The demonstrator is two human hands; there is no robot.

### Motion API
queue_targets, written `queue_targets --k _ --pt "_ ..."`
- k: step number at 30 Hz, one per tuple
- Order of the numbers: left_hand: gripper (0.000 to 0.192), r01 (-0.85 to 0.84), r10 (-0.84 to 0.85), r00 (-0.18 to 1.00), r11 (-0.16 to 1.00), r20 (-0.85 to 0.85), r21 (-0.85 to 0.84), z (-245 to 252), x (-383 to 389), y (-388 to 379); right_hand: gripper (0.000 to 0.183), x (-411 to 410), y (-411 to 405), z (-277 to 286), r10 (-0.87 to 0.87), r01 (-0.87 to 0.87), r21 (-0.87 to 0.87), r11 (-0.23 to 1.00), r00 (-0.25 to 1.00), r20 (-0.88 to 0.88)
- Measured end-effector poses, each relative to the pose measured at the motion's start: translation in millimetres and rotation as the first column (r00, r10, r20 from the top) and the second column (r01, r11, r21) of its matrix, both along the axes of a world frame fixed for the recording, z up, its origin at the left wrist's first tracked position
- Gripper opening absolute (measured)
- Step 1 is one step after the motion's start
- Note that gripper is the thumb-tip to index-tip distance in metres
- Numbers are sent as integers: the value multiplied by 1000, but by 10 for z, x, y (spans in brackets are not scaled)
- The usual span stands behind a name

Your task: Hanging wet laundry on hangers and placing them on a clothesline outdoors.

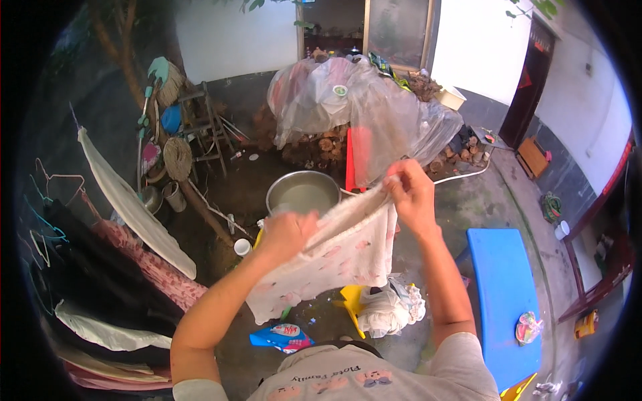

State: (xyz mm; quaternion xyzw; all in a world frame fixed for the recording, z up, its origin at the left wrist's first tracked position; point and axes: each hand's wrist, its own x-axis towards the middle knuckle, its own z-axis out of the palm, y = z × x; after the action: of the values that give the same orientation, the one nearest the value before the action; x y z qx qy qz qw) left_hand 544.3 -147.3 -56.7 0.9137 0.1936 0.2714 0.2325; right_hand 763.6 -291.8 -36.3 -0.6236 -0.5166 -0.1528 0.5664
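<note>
Between my two raised hands hangs a white cloth with pink prints (341,265), its upper edge stretched and sagging in a fold. My right hand (412,198) pinches one corner at the upper right. At the other end my left hand (286,235) is closed on the edge, blurred, its fingertips hard to make out. Behind the cloth stands a metal basin (304,175) holding cloudy water. Below it, a heap of white wet-looking cloth (388,311) rests on a yellow plastic stool (353,303). A blue detergent bag (281,337) lies on the ground near my body.
Clothes on hangers, among them a black garment (100,265) and a pink patterned one (150,265), hang at left. A blue table (504,301) stands at right. Plastic sheeting (321,95) covers a firewood pile (326,145) ahead. A white hose (464,175) crosses the ground.
</note>
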Motion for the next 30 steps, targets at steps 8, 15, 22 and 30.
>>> queue_targets --k 8,15,22,30 --pt "55 4 -55 971 977 231 215 441 228 214 26 37 53 477 10 57 -114 992 856 518" --pt "55 -71 70 997 997 30 26 495 -97 371 18 -424 523 42 384 -378 -469 798 919 -89" --pt "22 -333 292 941 888 171 317 5 -1157 724 19 -447 886 362 364 -338 -355 872 931 5" --pt "28 -320 371 824 928 428 -190 -216 -2307 1117 21 -325 1260 616 394 -377 -287 880 919 0"
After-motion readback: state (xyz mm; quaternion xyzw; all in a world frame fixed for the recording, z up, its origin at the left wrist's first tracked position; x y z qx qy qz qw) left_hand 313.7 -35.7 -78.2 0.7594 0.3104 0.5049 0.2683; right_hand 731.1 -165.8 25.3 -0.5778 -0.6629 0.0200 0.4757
